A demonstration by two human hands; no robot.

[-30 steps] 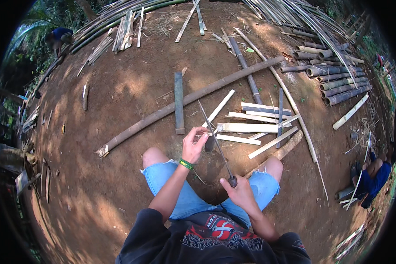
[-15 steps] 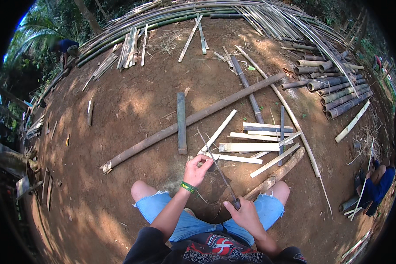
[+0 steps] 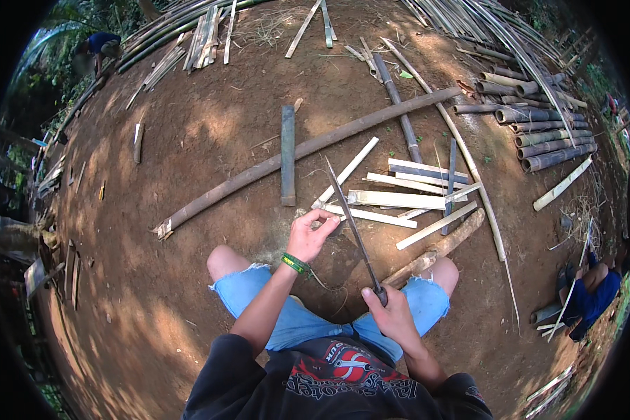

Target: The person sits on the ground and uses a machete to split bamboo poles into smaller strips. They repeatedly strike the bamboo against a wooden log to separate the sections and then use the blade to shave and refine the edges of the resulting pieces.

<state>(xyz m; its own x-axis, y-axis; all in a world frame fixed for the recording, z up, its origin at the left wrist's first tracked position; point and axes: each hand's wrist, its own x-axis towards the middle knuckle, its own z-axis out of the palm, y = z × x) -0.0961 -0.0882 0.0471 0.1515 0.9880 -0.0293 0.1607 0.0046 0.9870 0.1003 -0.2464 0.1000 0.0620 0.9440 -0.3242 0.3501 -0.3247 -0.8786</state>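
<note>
My right hand [image 3: 393,313] is closed round the dark handle of a long knife [image 3: 355,225]. Its narrow blade points up and away, leaning left, and passes just right of my left fingertips. My left hand [image 3: 309,236], with a green band at the wrist, is pinched at thumb and forefinger. A tiny pale bit shows at the fingertips, too small to make out. Just beyond them, split bamboo strips [image 3: 395,199] lie in a loose pile on the ground. By my right knee lies a thick pale log [image 3: 444,248].
A long bamboo pole [image 3: 259,170] crosses the ground ahead, with a dark flat bamboo piece [image 3: 288,157] over it. Cut bamboo tubes [image 3: 553,143] are stacked at right. One person [image 3: 598,290] sits at far right; another person [image 3: 103,47] bends at far left.
The view has tilted, so the ground appears higher in the picture. The knife blade stands more upright and shows more of its side. My left hand stays pinched near the strips.
</note>
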